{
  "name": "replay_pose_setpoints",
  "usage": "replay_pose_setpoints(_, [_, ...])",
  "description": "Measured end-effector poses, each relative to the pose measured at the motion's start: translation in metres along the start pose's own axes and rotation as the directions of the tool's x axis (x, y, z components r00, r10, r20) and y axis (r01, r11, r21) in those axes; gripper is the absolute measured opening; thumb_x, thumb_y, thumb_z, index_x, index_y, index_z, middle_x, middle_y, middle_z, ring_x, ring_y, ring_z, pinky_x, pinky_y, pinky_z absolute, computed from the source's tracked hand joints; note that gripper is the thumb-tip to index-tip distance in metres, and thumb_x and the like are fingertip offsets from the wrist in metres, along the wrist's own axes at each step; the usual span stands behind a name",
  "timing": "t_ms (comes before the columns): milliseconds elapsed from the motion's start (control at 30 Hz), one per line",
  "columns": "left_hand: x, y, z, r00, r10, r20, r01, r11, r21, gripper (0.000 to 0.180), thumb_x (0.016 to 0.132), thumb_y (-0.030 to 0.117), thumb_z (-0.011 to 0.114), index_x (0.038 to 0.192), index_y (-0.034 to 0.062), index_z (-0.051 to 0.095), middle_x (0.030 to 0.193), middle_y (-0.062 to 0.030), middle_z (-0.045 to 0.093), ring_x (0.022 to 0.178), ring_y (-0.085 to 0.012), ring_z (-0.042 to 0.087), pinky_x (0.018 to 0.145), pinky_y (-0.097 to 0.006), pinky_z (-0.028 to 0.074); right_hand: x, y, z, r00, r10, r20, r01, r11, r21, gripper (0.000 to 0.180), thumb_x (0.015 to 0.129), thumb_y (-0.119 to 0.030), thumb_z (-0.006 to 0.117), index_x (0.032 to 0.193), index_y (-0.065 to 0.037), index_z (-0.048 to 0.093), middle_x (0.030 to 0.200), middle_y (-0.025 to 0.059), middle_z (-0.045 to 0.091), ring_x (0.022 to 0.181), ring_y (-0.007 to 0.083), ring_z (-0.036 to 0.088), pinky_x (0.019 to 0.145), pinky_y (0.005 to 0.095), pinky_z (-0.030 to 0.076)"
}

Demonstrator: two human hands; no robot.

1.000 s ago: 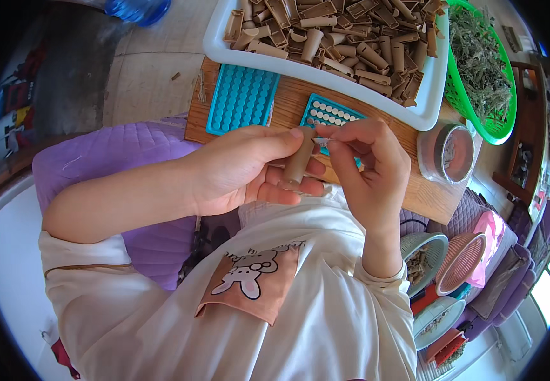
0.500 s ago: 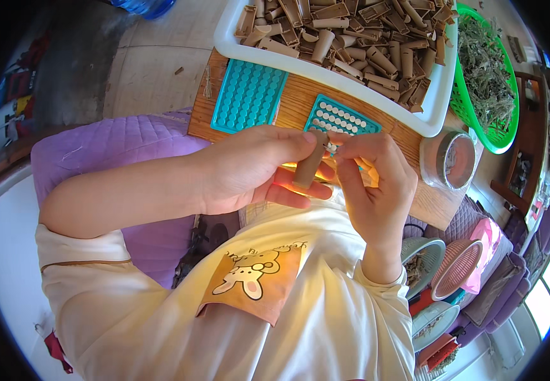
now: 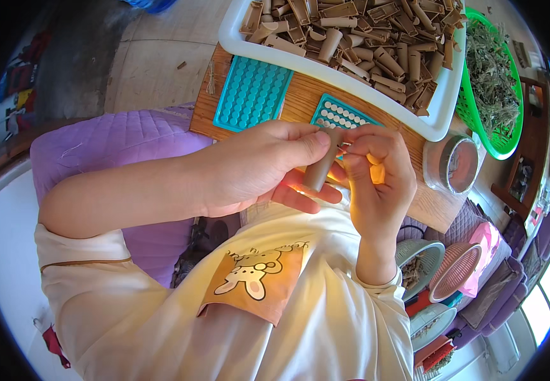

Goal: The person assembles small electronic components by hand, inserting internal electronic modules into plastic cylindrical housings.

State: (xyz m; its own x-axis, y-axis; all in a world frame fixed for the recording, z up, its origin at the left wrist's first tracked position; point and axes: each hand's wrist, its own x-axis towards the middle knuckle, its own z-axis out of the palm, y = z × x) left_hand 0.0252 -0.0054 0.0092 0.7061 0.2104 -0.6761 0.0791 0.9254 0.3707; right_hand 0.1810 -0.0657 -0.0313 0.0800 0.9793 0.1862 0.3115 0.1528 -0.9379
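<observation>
Casing [image 3: 321, 170], brown and rounded, is tilting between both hands in front of the wearer's torso, near the edge of a wooden table [image 3: 303, 96]. Left hand [image 3: 259, 164]: the thumb is pressing on the casing's upper part while the other fingers are supporting it from beneath, their tips extending past its far side. Right hand [image 3: 383, 171]: the thumb and forefinger are drawing close together at the casing's upper right side, and the remaining fingers are curling toward the palm. Whether the right fingertips are grasping a small part, I cannot tell; the detail is too small and partly covered.

Behind the hands, a teal tray [image 3: 254, 94] with rows of round cells is lying on the table. To its right, a second teal tray is holding rows of white discs [image 3: 343, 115]; the hands are hiding its near portion. Beyond both, a white bin [image 3: 408, 119] is containing a heap of similar brown pieces [image 3: 386, 60]. To the bin's right, a green basket [image 3: 467, 98] is holding dry plant matter [image 3: 492, 79]. A round clear container [image 3: 435, 162] is standing at the table's right side, near the bin.
</observation>
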Motion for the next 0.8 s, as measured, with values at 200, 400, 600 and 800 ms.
replay_pose_setpoints(200, [0.000,-0.002,-0.002,0.996,-0.027,-0.089,0.025,1.000,-0.017,0.033,0.089,0.028,0.033,0.109,0.0023,0.039,0.100,-0.0100,0.052,0.090,-0.0212,0.056,0.056,-0.020,0.050,-0.002,0.004,0.010,0.987,0.158,0.014,-0.159,0.982,0.106,0.007,0.071,0.005,0.057,0.075,0.001,0.052,0.083,0.0103,0.056,0.069,0.0146,0.056,0.058,0.0226,0.048])
replay_pose_setpoints(400, [0.002,-0.003,-0.005,0.993,-0.050,-0.109,0.053,0.998,0.033,0.033,0.089,0.028,0.033,0.108,0.0021,0.039,0.099,-0.0099,0.052,0.086,-0.0200,0.058,0.055,-0.020,0.050,-0.003,0.009,0.012,0.965,0.254,0.070,-0.263,0.946,0.189,0.007,0.072,0.004,0.057,0.075,0.002,0.052,0.084,0.0099,0.057,0.069,0.0128,0.056,0.059,0.0223,0.048])
replay_pose_setpoints(600, [0.000,0.001,-0.002,0.994,-0.050,-0.097,0.051,0.999,0.011,0.033,0.089,0.029,0.033,0.107,0.0017,0.042,0.098,-0.0102,0.054,0.083,-0.0196,0.058,0.055,-0.020,0.050,-0.002,0.012,0.012,0.981,0.191,0.046,-0.196,0.937,0.288,0.007,0.073,0.005,0.056,0.078,0.002,0.052,0.083,0.0094,0.057,0.069,0.0110,0.055,0.061,0.0209,0.047])
replay_pose_setpoints(800, [0.001,0.003,-0.001,0.992,-0.081,-0.093,0.070,0.991,-0.112,0.033,0.090,0.028,0.032,0.105,0.0015,0.044,0.097,-0.0101,0.055,0.081,-0.0198,0.059,0.054,-0.021,0.050,0.003,0.012,0.011,0.988,0.153,0.025,-0.155,0.959,0.236,0.006,0.074,0.005,0.055,0.077,0.001,0.051,0.082,0.0092,0.057,0.068,0.0114,0.053,0.059,0.0211,0.045])
